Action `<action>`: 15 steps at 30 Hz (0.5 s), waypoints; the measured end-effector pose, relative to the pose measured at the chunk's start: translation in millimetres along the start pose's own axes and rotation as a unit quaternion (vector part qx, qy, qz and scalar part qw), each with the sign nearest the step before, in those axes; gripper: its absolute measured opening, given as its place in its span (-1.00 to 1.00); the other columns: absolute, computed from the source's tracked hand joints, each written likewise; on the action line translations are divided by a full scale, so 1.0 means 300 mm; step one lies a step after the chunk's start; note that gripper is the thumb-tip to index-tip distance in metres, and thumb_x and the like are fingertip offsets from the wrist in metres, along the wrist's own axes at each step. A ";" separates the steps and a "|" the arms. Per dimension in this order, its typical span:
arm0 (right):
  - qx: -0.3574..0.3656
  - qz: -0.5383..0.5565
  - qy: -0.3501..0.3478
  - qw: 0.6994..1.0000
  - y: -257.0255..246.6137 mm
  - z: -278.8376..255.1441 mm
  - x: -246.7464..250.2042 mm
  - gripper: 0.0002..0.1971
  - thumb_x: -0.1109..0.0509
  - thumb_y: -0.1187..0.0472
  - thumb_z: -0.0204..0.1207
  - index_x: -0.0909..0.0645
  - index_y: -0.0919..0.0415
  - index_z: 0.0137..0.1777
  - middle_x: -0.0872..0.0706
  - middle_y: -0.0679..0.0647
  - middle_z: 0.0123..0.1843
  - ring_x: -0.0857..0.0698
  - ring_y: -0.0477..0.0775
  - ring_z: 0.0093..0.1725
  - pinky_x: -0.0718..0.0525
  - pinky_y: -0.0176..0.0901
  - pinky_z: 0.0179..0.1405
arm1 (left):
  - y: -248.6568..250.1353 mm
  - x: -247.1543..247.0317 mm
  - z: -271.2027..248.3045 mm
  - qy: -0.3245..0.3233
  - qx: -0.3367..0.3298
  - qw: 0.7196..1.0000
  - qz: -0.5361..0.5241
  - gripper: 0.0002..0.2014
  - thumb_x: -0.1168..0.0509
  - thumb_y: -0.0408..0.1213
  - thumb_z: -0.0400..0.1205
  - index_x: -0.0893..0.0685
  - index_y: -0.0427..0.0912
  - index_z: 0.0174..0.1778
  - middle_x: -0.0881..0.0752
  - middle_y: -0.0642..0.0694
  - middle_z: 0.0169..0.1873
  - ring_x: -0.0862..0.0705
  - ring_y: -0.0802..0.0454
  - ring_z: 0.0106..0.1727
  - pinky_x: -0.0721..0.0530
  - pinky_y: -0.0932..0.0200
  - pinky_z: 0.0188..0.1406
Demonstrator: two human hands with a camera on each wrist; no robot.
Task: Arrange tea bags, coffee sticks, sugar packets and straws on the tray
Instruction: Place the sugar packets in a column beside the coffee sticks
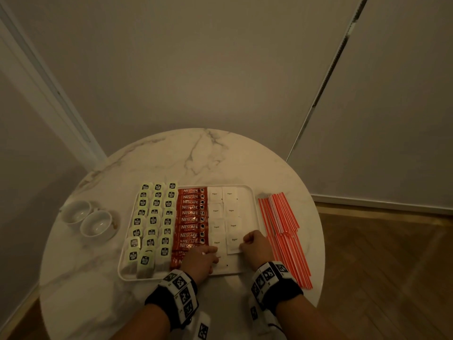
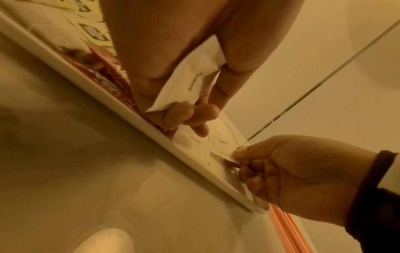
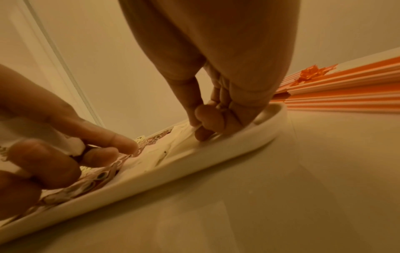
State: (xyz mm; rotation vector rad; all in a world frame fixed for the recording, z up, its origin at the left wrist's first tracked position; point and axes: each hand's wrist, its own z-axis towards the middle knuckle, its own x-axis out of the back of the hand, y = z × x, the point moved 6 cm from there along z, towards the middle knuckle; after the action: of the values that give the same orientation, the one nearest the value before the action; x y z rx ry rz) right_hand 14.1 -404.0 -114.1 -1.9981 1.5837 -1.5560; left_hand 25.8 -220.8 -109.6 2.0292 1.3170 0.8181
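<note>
Your left hand has its fingers curled around a spare sugar packet just above the tray. Your right hand pinches the edge of another sugar packet lying on the tray's near right part, beside the coffee sticks.

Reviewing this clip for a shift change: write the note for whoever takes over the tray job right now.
Left hand holds a spare sugar packet over the tray's near edge.
Right hand pinches the nearest sugar packet in the right column, setting it flat.
Done: tea bags, coffee sticks and two sugar columns lie on the tray.
Left: finish the sugar; move the straws, on the table right of the tray.
</note>
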 end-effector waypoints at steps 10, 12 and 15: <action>0.014 -0.031 0.013 0.999 -0.008 -0.011 -0.006 -0.88 -0.38 0.30 0.51 -0.57 0.19 0.03 -0.64 0.02 -0.08 -0.58 -0.07 -0.15 -0.38 -0.42 -0.35 | -0.008 0.001 0.012 0.002 -0.008 0.998 0.057 -0.68 -0.26 -0.42 0.63 -0.64 -0.24 0.32 -0.72 -0.21 0.04 -0.58 0.10 -0.37 -0.53 0.36 -0.46; 0.013 -0.036 0.013 0.999 -0.009 -0.010 -0.005 -0.87 -0.39 0.29 0.51 -0.57 0.20 0.03 -0.66 0.04 -0.06 -0.62 -0.02 -0.09 -0.43 -0.37 -0.28 | -0.004 0.001 0.009 0.001 -0.012 0.998 0.069 -0.66 -0.26 -0.40 0.63 -0.63 -0.22 0.33 -0.70 -0.22 0.12 -0.58 0.12 -0.36 -0.52 0.41 -0.50; 0.012 -0.036 0.014 0.999 -0.009 -0.006 -0.006 -0.87 -0.39 0.30 0.50 -0.57 0.20 0.02 -0.67 0.06 -0.04 -0.64 0.02 -0.06 -0.45 -0.34 -0.23 | -0.002 0.002 0.009 0.001 -0.011 0.997 0.075 -0.66 -0.26 -0.40 0.64 -0.62 -0.21 0.34 -0.69 -0.24 0.17 -0.58 0.12 -0.37 -0.50 0.45 -0.55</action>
State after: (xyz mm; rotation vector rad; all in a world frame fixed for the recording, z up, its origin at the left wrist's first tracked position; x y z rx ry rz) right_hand 14.4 -400.6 -112.6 -2.0504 1.5121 -1.6271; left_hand 27.5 -220.5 -111.6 2.1303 1.1624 0.8962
